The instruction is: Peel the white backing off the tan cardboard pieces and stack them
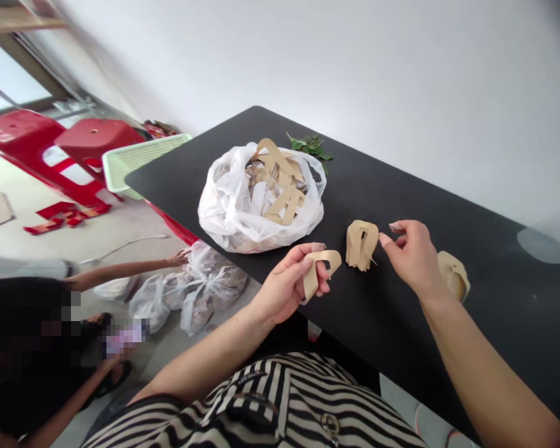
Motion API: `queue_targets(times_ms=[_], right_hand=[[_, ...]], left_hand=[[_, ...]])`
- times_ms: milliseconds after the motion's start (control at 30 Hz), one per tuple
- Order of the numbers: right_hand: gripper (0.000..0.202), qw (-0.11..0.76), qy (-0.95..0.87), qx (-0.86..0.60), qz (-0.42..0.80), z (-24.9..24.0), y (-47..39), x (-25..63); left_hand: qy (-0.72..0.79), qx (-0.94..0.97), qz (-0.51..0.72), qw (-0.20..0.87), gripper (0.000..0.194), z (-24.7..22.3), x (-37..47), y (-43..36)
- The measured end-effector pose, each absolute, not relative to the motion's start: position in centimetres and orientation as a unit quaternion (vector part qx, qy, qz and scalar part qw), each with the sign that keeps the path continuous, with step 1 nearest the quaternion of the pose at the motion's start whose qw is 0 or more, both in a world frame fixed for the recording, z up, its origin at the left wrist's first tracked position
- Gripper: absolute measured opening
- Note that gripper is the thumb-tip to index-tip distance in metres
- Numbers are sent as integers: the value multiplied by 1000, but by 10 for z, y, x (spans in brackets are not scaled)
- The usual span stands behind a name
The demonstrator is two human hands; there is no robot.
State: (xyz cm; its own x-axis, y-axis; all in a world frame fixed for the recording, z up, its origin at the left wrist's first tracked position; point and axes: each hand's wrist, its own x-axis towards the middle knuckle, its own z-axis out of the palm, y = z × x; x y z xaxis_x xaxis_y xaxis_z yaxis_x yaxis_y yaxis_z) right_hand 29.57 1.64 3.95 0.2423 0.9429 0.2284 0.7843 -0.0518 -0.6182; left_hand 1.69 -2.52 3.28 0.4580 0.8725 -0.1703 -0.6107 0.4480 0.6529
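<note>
My left hand is closed on a looped brown paper strip, its bend standing up above the fingers over the table's near edge. To its right on the black table stands a small bundle of similar paper loops, their cut ends fanned downward. My right hand is just right of that bundle, thumb and forefinger apart and holding nothing; whether the thumb touches the bundle I cannot tell. Behind my right wrist is another bundle of brown loops, partly hidden.
A white plastic bag full of loose paper strips sits on the table, with green leaves behind it. Tied plastic bags lie on the floor, near another person's outstretched arm. A green basket and red stools stand at left.
</note>
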Motion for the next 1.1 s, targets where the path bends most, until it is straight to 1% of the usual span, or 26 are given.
queue_targets(times_ms=[33,67,133,167,233,333,433,500,633,767,867,967,1100], right_hand=[[39,350,-614,-691,153,47,7,288],[38,365,-619,-659,223,54,-3,279],[37,359,-613,-589,386,65,-19,260],[36,348,-604,-563,445,69,-25,251],[31,337,-584,-546,497,69,-30,241],[26,367,-543,-577,487,64,-32,241],[29,394,-488,-595,502,62,-36,250],[33,401,-459,-597,522,63,-42,255],[35,403,-431,-592,550,68,-54,260],[33,408,-438,-585,547,66,-65,265],[30,413,-457,-594,517,60,-74,269],[27,411,-496,-614,457,55,-85,277],[23,389,-515,-647,406,58,-100,304]], left_hand=[[248,261,450,817,34,32,19,-25],[243,264,441,822,36,33,22,-24],[233,276,419,833,43,34,29,-23],[228,283,406,838,46,34,32,-22],[222,292,380,849,52,35,38,-21],[232,292,352,859,54,33,41,-23],[264,312,335,849,53,29,39,-29],[277,333,323,841,49,27,38,-35],[293,348,314,833,35,28,38,-42],[293,367,312,826,34,32,40,-46],[295,387,311,816,36,32,44,-50],[296,419,310,800,38,32,53,-54],[287,486,304,768,34,32,78,-58]])
